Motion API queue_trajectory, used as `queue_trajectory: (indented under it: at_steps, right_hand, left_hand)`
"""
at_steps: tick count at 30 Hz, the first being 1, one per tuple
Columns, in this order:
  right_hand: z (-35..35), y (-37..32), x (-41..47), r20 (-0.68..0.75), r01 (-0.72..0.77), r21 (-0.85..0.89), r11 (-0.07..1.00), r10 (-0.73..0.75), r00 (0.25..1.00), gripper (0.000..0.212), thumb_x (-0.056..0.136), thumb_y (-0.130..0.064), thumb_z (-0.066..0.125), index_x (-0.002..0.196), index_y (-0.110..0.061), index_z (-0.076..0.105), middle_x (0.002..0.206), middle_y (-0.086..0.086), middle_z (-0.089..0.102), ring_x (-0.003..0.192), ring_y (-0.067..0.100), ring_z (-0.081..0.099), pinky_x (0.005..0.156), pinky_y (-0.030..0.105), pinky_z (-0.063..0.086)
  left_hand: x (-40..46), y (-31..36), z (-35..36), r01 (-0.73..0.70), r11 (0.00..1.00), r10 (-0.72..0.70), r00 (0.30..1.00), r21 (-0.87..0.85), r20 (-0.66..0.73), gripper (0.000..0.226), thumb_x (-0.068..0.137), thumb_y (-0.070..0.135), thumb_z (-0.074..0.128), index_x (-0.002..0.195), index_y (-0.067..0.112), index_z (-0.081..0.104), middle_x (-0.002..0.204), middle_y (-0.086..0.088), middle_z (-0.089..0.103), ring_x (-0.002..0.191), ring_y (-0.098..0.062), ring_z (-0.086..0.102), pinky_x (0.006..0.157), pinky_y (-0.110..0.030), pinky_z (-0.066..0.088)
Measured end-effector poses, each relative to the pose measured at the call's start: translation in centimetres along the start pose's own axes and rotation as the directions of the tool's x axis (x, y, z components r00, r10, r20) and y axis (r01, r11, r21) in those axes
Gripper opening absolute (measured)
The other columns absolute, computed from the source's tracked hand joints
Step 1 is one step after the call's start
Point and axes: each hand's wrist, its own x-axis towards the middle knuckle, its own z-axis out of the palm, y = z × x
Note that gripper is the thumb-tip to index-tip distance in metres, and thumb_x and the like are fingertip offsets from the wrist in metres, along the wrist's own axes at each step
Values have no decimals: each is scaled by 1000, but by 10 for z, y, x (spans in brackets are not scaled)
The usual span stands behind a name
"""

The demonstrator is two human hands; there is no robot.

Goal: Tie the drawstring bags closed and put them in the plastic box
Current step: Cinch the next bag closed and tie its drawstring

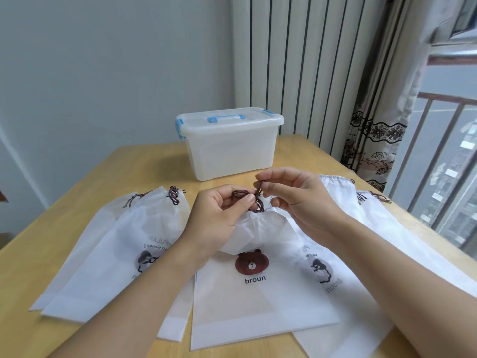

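With my left hand [219, 210] and right hand [289, 195] each pinching the brown drawstring [254, 201] of the bear-print bag [258, 293] at the surface's near edge, I should pull both loops evenly, snug against the gathered mouth.

Bare table [160, 164] lies between the bags [144, 228] and the far, lidded plastic box [229, 148].

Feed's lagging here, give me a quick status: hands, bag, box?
Both hands, left and right, pinching the brown cord at the bear bag's gathered mouth. Box behind, lid on. Other bags lying either side.
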Motion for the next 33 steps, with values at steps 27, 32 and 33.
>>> queue_trajectory:
  at_steps: [27, 32, 33]
  right_hand:
    - [3, -2, -5, 67, 146, -333, 931, -132, 989, 34, 64, -3, 92, 88, -4, 68, 70, 11, 68, 63, 18, 61, 62, 27, 53]
    - [-1, -4, -6, 139, 63, -331, 941, -18, 990, 36, 68, -14, 89, 100, -8, 74, 96, 15, 76, 87, 22, 71, 87, 35, 57]
    - [-1, -4, -6, 144, 41, -317, 948, 6, 990, 30, 71, -11, 87, 97, -5, 74, 93, 16, 77, 87, 24, 73, 89, 35, 57]
  left_hand:
    - [1, 3, -9, 234, 928, -220, 972, -291, 82, 21, 81, 15, 73, 96, 1, 73, 95, -14, 75, 86, -22, 69, 83, -29, 56]
    - [0, 1, -8, 92, 984, -89, 996, -154, 31, 19, 84, 7, 70, 101, 1, 74, 98, -14, 77, 92, -20, 73, 85, -25, 56]
    - [0, 1, -8, 67, 990, -64, 998, -124, 27, 17, 85, 5, 70, 101, 1, 74, 97, -13, 77, 90, -19, 74, 82, -24, 57]
